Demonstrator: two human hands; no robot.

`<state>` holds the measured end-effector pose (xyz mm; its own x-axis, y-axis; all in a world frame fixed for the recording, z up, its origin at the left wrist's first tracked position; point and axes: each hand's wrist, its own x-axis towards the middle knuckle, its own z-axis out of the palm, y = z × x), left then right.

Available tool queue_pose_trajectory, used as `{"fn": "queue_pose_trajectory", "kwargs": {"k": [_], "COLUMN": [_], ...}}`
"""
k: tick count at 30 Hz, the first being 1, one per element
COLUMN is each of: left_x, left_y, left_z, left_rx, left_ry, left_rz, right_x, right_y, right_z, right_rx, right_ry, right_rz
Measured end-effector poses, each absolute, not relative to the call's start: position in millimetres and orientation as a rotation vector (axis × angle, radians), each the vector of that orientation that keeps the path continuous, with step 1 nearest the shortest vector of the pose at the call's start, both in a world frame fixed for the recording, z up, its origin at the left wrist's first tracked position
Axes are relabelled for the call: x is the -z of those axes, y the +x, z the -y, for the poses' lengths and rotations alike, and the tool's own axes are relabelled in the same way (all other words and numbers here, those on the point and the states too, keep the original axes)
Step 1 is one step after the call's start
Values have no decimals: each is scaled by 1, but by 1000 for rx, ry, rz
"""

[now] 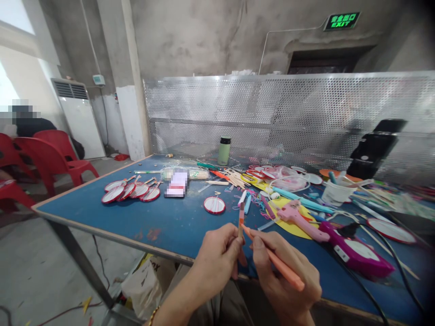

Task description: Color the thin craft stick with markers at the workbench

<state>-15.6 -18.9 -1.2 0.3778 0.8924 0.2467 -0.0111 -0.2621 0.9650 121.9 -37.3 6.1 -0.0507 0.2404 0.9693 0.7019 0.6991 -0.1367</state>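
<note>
Near the table's front edge, my left hand (217, 251) pinches a thin wooden craft stick (241, 216) upright. Brown and orange bands colour the stick's upper part. An orange marker (285, 270) is gripped in my right hand (299, 262), its tip at the stick just above my left fingers. Whether the tip touches the wood I cannot tell. Just beyond the hands lies a small round white disc with a red rim (215, 205). Beside the stick are a white-and-pink pen (242, 198) and a light blue pen (248, 204).
Several red-rimmed discs with sticks (139, 190) lie at the left, near a phone (176, 183). A green tumbler (224, 151) stands at the back. To the right are a pink glue gun (299, 216), a purple corded device (360, 253) and a white cup (336, 192).
</note>
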Motion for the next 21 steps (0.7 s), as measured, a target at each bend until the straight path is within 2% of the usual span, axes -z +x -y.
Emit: {"fn": "queue_pose_trajectory", "kwargs": {"k": [21], "left_x": [3], "left_y": [-17], "left_z": [19], "left_rx": [-1056], "left_ry": [1584], "left_rz": [-810], "right_x": [-7], "right_y": [122], "right_z": [39], "right_rx": [462], "right_ry": [-815], "right_rz": [1612]}}
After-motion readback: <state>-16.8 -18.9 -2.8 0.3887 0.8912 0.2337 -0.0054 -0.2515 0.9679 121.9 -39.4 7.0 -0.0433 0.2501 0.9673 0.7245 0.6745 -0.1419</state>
